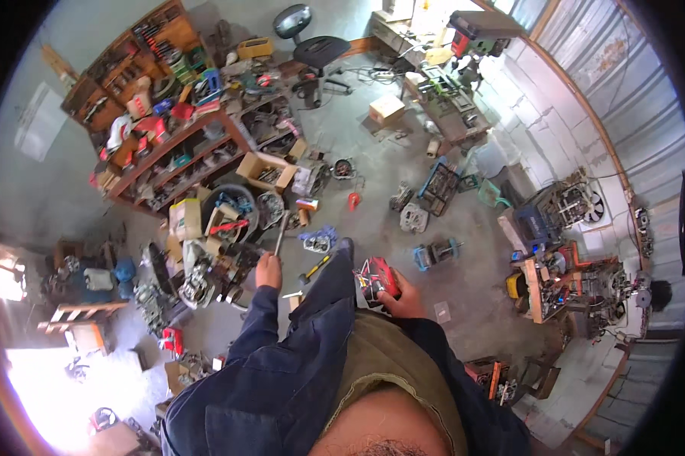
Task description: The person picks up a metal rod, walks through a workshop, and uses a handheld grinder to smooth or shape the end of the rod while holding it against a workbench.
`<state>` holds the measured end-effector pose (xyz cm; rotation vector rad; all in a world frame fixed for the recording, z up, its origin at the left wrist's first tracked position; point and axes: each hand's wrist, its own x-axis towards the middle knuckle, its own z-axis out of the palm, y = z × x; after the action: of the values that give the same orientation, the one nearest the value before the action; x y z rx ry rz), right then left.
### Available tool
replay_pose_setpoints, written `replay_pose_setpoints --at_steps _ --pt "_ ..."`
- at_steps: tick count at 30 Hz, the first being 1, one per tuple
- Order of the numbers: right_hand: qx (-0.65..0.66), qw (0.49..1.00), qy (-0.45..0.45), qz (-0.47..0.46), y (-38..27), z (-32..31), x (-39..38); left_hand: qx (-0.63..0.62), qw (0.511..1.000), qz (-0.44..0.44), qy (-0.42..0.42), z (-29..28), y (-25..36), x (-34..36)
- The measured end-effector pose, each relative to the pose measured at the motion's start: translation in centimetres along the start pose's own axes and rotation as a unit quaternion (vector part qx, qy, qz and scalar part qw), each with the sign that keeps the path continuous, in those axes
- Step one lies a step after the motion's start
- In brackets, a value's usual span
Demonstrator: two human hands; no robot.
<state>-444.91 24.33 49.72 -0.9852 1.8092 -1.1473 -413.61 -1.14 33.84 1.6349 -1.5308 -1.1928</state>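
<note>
I stand in a cluttered workshop and look down past my dark blue trousers and shoe. My left hand grips the end of a long thin metal rod that points up toward the parts heaped on the floor. Close to my waist, my right hand holds a small red box with small items in it. A hammer with a yellow handle lies on the floor between the two hands, just left of my leg.
Wooden shelves packed with parts stand at the upper left, with cardboard boxes and engine parts below them. An office chair stands at the top. A blue vise, a crate and a crowded workbench lie to the right.
</note>
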Motion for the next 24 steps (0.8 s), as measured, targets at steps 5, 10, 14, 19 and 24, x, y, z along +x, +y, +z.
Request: replay_pose_setpoints --at_steps 5,10,14,19,24 --pt "-0.081 0.985 0.146 0.051 8.3 -5.8 7.4 0.160 0.986 0.037 -0.026 4.9 7.3 7.2" --pt "0.127 0.943 0.228 0.208 -0.8 -10.8 16.2 0.190 0.976 0.044 -0.095 9.7 12.4 17.0" --pt "0.145 0.926 0.282 0.205 0.0 -15.4 24.3 0.222 0.963 0.053 -0.140 13.8 18.4 24.2" --pt "0.182 0.914 0.301 0.201 -0.9 -17.8 35.0 0.198 0.968 0.072 -0.139 15.8 23.4 32.3" --pt "0.261 0.891 0.277 0.248 -1.1 -20.3 46.8 0.223 0.966 0.056 -0.121 18.7 21.7 40.7"
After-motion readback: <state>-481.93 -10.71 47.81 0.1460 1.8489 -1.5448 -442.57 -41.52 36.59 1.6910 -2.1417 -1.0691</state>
